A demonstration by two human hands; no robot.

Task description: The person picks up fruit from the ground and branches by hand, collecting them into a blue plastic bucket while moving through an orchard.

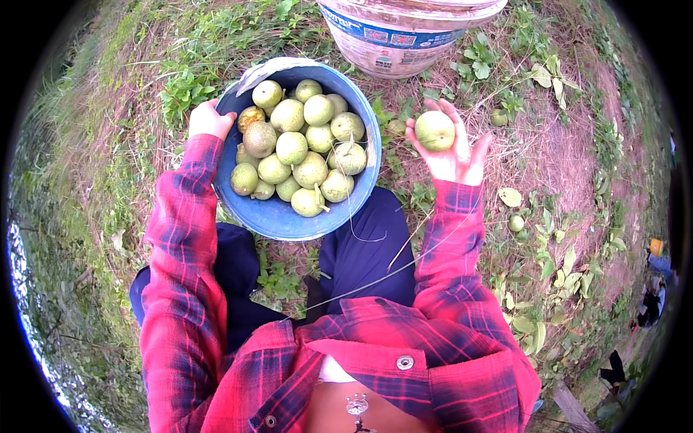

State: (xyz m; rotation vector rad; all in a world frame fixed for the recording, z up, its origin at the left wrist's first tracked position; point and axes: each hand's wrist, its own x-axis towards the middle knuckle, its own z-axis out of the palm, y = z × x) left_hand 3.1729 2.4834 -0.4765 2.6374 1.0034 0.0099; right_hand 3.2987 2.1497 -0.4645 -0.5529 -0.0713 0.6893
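Observation:
A blue bucket (297, 229) leans toward me between my knees, heaped with several round green fruits (291, 148); a few show brown or yellowish patches. My left hand (210, 120) is closed on the bucket's left rim, its thumb over the edge. To the right of the bucket, my right hand (458, 155) faces palm up and holds one round green fruit (434, 130) against its fingers, the thumb stretched out to the side. Part of the fingers is hidden behind that fruit.
A large pale bucket (404, 50) with a blue printed band stands beyond the blue one. Loose green fruits (516, 223) lie on the grassy ground at right, among cut leaves (530, 328) and dry straw. A thin stem (361, 289) crosses in front of my lap.

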